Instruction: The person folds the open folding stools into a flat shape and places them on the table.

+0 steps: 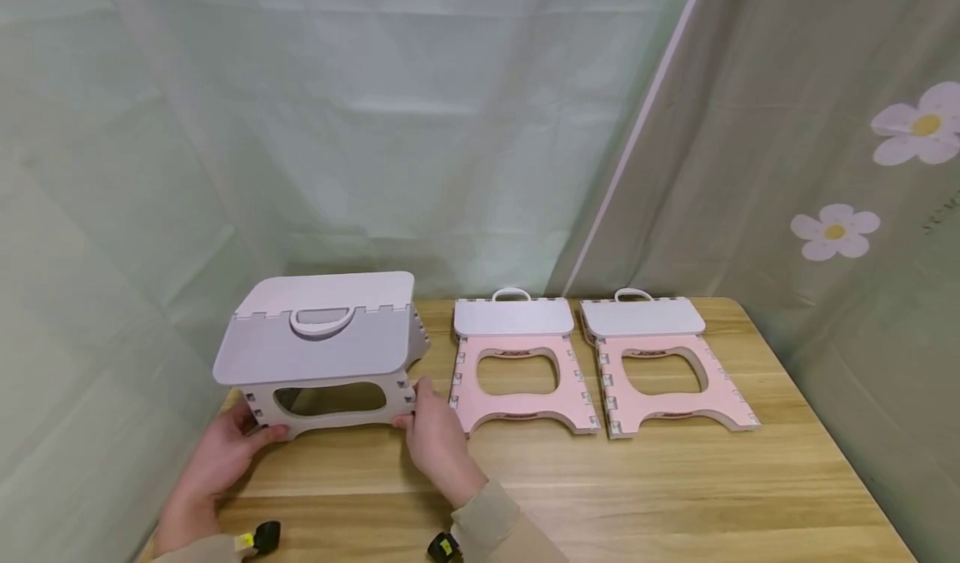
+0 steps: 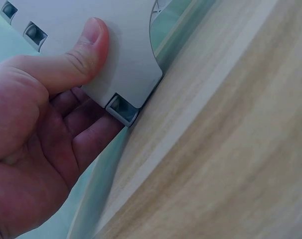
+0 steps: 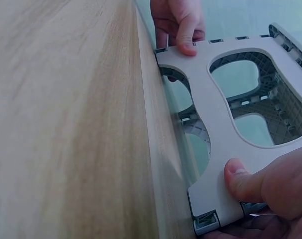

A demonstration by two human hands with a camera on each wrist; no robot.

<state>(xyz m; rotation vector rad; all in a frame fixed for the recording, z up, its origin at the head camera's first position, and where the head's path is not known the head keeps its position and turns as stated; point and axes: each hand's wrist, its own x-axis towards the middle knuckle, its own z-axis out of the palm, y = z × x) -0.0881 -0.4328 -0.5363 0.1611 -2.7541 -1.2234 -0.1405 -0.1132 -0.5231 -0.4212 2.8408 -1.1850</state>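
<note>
A grey and white folding step stool [image 1: 315, 355] stands unfolded at the left of the table, its top flat and a loop handle [image 1: 322, 323] set in the middle. My left hand [image 1: 225, 450] grips the near leg panel at its lower left corner, thumb on the front face and fingers behind, as the left wrist view shows. At the panel's lower right corner, my right hand [image 1: 438, 438] grips in the same way, its thumb [image 3: 240, 179] on the front face. Through the cut-out in the right wrist view, the ribbed inside of the stool shows.
Two pink folding stools with white tops lie folded flat on the wooden table [image 1: 675, 496]: one in the middle [image 1: 517, 371], one to its right [image 1: 667, 371]. Pale green curtains [image 1: 420, 130] hang close behind and beside the table. Black wrist devices [image 1: 267, 536] sit by both sleeves.
</note>
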